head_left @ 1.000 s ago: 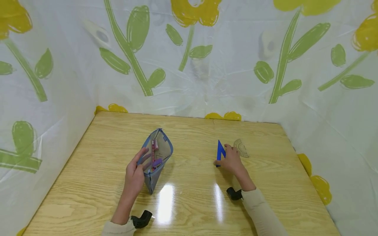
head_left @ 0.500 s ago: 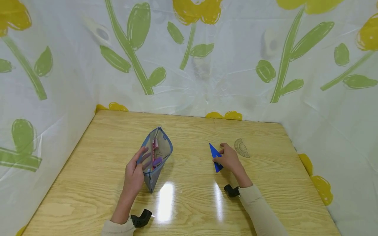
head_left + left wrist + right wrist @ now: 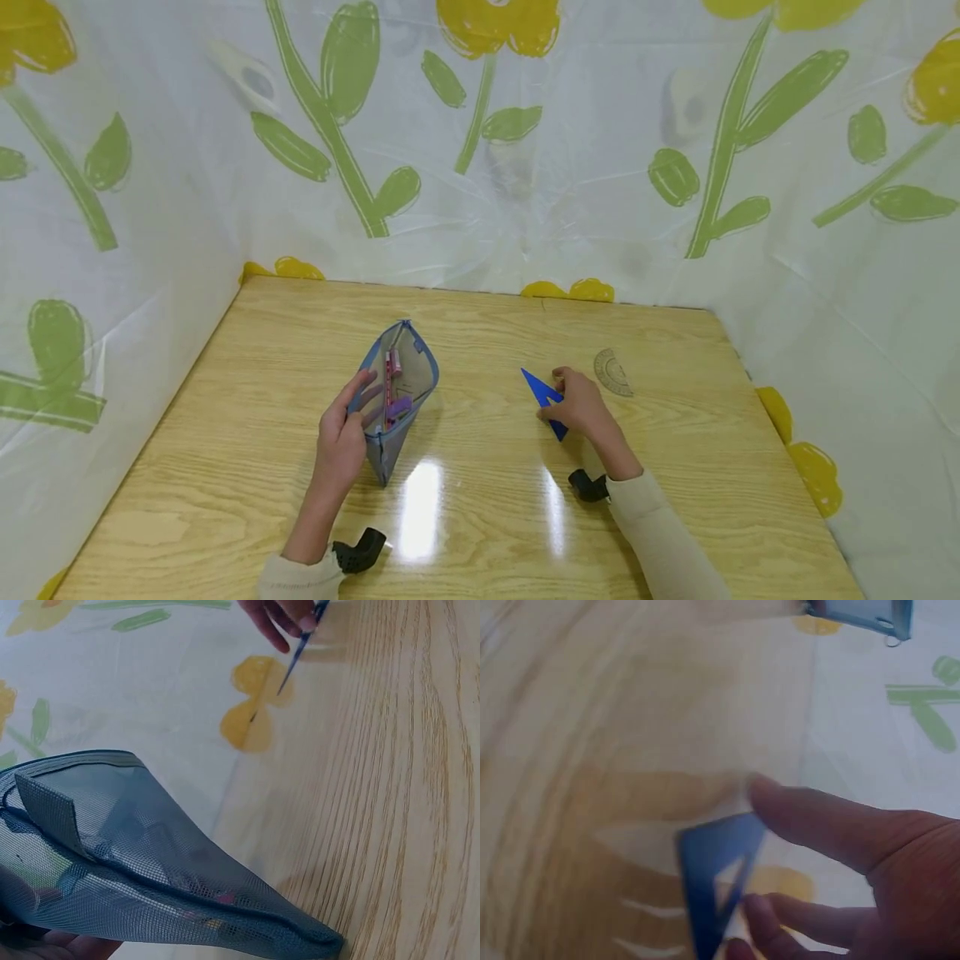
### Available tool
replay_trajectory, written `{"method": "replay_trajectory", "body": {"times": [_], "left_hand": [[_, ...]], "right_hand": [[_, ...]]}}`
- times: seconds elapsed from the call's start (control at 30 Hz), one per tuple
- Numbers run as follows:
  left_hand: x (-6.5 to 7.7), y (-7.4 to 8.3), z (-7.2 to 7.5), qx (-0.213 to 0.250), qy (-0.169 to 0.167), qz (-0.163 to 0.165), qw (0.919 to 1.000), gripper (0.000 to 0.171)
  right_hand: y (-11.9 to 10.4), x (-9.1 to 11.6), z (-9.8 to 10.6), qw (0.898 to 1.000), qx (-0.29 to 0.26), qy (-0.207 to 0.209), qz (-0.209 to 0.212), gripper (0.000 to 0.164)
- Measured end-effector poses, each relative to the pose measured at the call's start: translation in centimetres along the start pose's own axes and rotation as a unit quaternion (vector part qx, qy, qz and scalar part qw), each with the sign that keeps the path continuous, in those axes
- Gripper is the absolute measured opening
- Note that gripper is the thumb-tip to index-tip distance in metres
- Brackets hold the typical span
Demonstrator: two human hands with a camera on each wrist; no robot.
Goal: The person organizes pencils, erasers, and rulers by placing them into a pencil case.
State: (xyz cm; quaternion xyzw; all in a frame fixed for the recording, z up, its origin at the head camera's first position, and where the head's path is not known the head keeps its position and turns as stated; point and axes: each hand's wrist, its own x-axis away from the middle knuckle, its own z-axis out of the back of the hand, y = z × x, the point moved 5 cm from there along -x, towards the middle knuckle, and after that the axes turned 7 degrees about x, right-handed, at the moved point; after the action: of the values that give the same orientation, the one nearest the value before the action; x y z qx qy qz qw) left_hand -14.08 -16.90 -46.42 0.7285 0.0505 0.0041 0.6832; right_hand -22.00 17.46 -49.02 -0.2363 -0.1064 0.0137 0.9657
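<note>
My left hand [image 3: 342, 442] grips the near left side of a blue-edged mesh pencil case [image 3: 397, 450], its thumb outside and its fingers inside the open mouth. Within the case lie a red pencil [image 3: 388, 379], a pink eraser-like piece [image 3: 397, 362] and a purple item [image 3: 400, 407]. To the right, my right hand [image 3: 585, 406] pinches a blue set square [image 3: 701, 877] between thumb and fingertips. In the right wrist view the set square hangs tilted, with its triangular cut-out showing. The left wrist view shows it edge-on, raised over the table.
A clear protractor [image 3: 613, 372] lies on the wooden table [image 3: 480, 350], just beyond my right hand. White sheeting [image 3: 570, 208] printed with flowers stands as walls at the back and both sides. Black wrist cameras [image 3: 362, 550] sit on both wrists.
The blue set square has come up into my right hand's pinch and turned, its tip now leaning left. That hand has shifted slightly left, away from the protractor. My left hand stays put.
</note>
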Motion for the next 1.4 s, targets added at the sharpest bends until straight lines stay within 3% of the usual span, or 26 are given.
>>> {"method": "replay_trajectory", "body": {"times": [0.13,0.77,1.07,1.4], "left_hand": [[0.0,0.1,-0.1,0.006,0.000,0.004,1.0000,0.059],[0.0,0.0,0.0,0.004,0.001,0.012,0.9999,0.060],[-0.1,0.1,-0.1,0.008,0.001,0.014,0.9999,0.060],[-0.1,0.1,-0.4,0.002,-0.005,0.012,0.9999,0.058]], "right_hand": [[0.1,0.5,0.3,1.000,0.022,-0.011,0.013,0.080],[-0.3,1.4,-0.1,1.000,0.004,-0.008,0.010,0.076],[-0.5,1.6,-0.1,1.000,-0.015,-0.024,0.002,0.050],[0.2,1.6,-0.7,0.997,-0.059,-0.040,0.009,0.040]]}}
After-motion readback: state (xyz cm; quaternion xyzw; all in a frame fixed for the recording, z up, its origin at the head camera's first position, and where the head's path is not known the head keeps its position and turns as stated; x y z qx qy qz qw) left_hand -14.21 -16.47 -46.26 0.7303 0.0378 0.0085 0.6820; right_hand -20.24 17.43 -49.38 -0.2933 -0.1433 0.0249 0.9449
